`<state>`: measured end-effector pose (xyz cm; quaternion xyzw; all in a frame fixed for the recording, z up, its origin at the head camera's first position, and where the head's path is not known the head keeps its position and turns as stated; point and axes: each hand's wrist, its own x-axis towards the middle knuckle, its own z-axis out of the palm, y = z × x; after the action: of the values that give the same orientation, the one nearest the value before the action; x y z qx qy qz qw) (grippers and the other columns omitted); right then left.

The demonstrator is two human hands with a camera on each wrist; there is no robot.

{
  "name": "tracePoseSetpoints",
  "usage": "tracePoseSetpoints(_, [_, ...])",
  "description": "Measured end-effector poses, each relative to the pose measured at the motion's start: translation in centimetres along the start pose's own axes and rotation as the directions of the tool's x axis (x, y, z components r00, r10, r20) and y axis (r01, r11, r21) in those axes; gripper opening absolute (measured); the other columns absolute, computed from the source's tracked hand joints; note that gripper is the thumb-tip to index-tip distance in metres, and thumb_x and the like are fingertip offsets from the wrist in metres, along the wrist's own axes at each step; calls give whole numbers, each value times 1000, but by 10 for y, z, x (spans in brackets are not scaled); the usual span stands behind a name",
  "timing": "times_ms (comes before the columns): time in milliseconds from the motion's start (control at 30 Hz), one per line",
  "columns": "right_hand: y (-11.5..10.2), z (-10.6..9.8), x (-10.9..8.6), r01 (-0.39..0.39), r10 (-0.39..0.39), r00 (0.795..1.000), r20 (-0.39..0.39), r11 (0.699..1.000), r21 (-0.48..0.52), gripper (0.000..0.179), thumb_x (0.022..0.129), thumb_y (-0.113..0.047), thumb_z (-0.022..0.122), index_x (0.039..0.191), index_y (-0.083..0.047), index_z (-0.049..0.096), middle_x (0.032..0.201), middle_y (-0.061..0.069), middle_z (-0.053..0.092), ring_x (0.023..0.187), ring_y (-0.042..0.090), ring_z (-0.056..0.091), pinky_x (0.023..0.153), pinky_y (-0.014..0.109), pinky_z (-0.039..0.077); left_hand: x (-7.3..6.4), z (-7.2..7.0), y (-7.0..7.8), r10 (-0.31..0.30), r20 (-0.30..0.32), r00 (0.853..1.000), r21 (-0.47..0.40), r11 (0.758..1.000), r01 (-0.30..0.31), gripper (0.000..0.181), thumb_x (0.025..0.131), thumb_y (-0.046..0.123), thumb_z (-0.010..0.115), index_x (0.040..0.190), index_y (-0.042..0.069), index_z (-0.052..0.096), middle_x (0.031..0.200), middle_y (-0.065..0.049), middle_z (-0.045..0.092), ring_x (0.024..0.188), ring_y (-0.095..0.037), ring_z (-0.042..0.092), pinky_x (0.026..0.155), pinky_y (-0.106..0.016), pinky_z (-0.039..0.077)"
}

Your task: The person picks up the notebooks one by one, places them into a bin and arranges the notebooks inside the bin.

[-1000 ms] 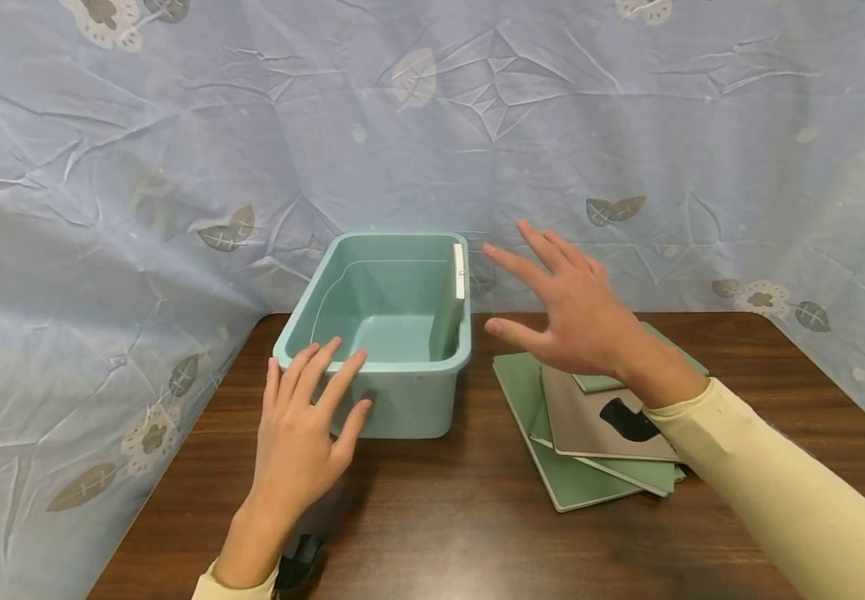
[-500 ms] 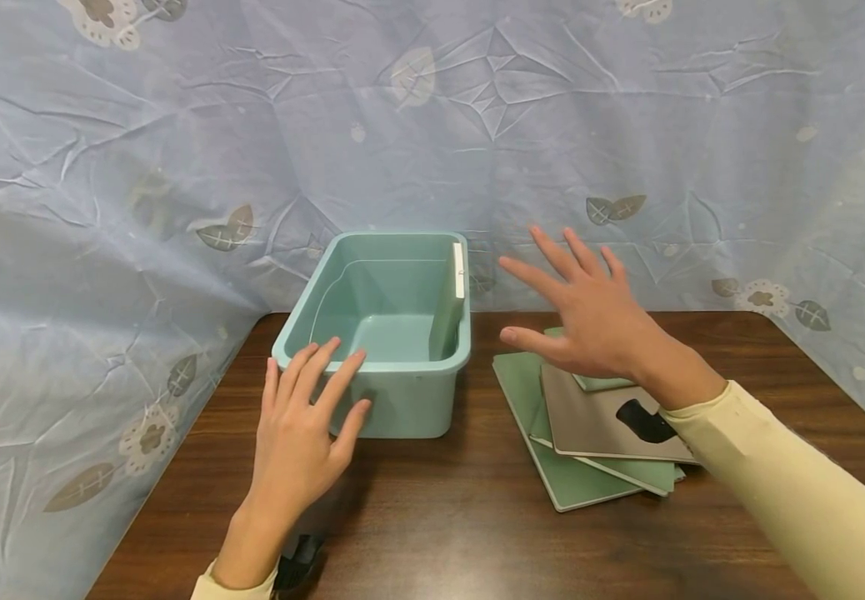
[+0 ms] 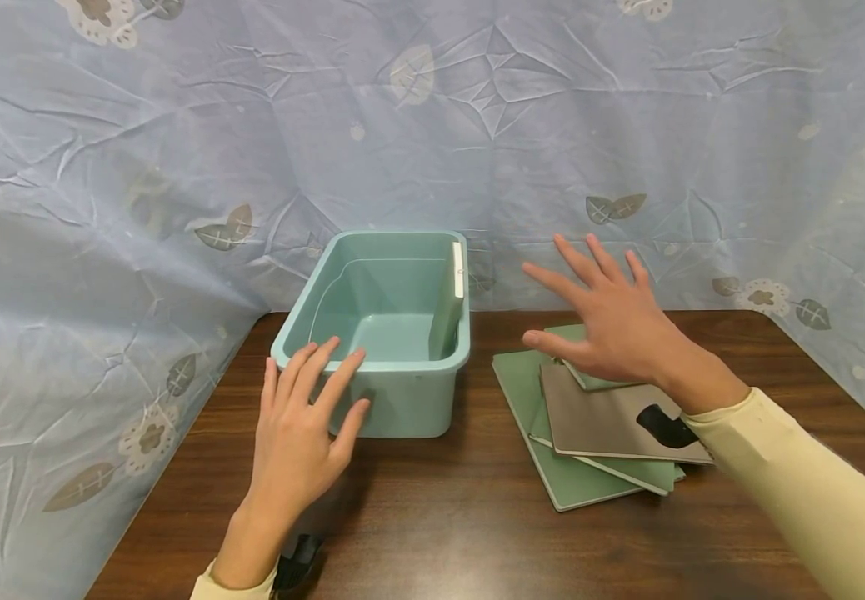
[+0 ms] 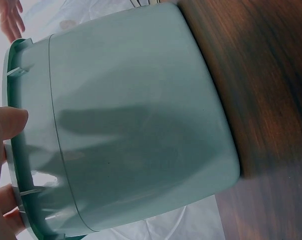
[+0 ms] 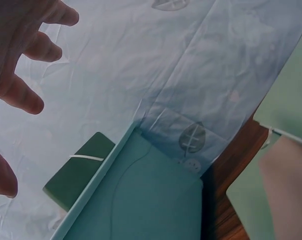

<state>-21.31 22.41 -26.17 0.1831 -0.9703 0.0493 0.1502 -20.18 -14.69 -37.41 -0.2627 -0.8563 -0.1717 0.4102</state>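
Observation:
A light teal plastic bin stands on the table, left of centre. My left hand is at its near rim, fingers spread and relaxed over the edge; in the left wrist view the thumb shows beside the rim. Inside, a green notebook stands on edge against the right wall; the right wrist view shows a white band across it. My right hand hovers with spread fingers above a loose pile, holding nothing. That pile has green notebooks, a grey-brown notebook and a smaller green notebook on top.
The dark wood-grain table ends at a pale blue cloth with leaf and flower prints, hanging behind and at the sides. A black piece sits at the right wrist, another black piece at the left.
My right hand has moved right and slightly down, away from the bin and over the pile, its fingers spreading wider. The left hand, bin and notebooks have stayed in place.

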Motion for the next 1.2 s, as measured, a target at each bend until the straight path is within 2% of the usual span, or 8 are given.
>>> tracePoseSetpoints(433, [20,-5,-7,-24,24,1000,-2,1000,19,79,88,-73,50,155,-44,22,168,-5,-1,155,35,-2,113,73,1,0,-2,-1,-9,5,1000,10,1000,9,54,91,32,65,143,24,54,149,-8,49,136,-36,44,114,-71,18])
tracePoseSetpoints(800, [33,-7,-14,-55,54,998,25,997,45,79,89,-70,52,155,-48,15,167,-6,-4,155,34,-5,113,74,0,0,-3,-2,-11,4,1000,2,1000,11,53,90,31,66,141,23,56,149,-8,49,136,-36,44,114,-71,18])
tracePoseSetpoints(1033, [38,-8,-17,-82,79,995,54,994,68,80,89,-69,54,155,-48,14,167,-5,-6,154,38,-1,110,77,7,0,-2,0,-8,17,1000,8,1000,8,54,91,31,65,143,24,54,149,-9,49,136,-36,44,114,-71,18])
tracePoseSetpoints(1200, [42,-7,-18,-98,91,993,77,992,83,81,89,-68,54,155,-49,11,167,-5,-8,154,38,0,109,77,12,0,-1,1,-7,2,1000,-4,1000,7,53,90,31,65,142,24,55,149,-8,49,135,-36,44,115,-71,18])
